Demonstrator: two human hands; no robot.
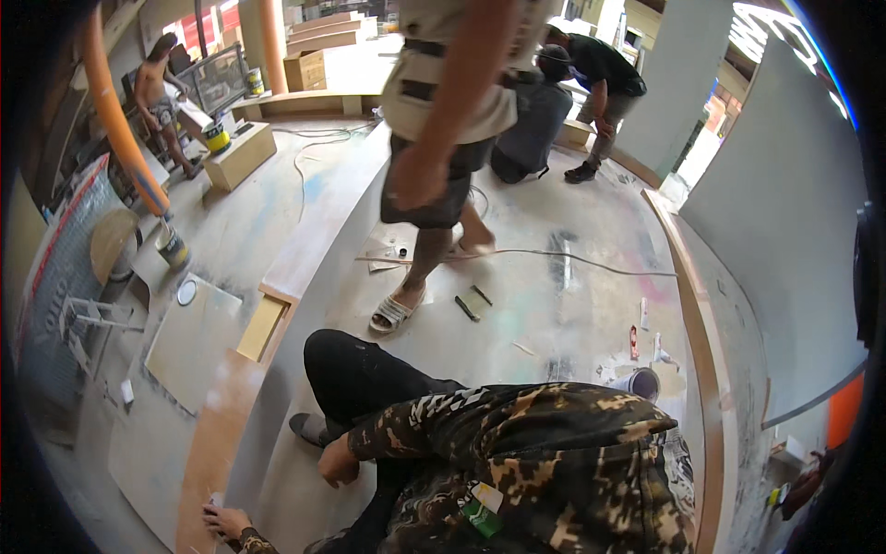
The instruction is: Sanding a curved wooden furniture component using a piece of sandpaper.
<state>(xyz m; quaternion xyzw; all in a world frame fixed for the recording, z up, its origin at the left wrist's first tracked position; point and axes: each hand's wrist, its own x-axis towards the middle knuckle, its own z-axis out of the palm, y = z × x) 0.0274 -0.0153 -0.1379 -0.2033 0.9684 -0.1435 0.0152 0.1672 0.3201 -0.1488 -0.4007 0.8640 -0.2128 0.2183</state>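
Observation:
My left hand (226,523) is at the lower left, on a long wooden board (224,415) with pale smears along its top. Its fingers are bent around a small whitish thing (217,499), too small and partly covered to name. My right hand (339,463) hangs beside my bent leg in black trousers (369,380), its fingers curled together and nothing showing in them. Both sleeves are in a brown camouflage pattern. A rectangular opening (263,328) in the board shows lighter wood beyond my left hand.
A person in shorts and sandals (448,120) stands just ahead; two others (600,83) bend or crouch farther back. A cable (572,257) crosses the floor. An open can (639,383) and tubes (634,343) lie right. Another person (159,92) is far left, near paint tins (172,249).

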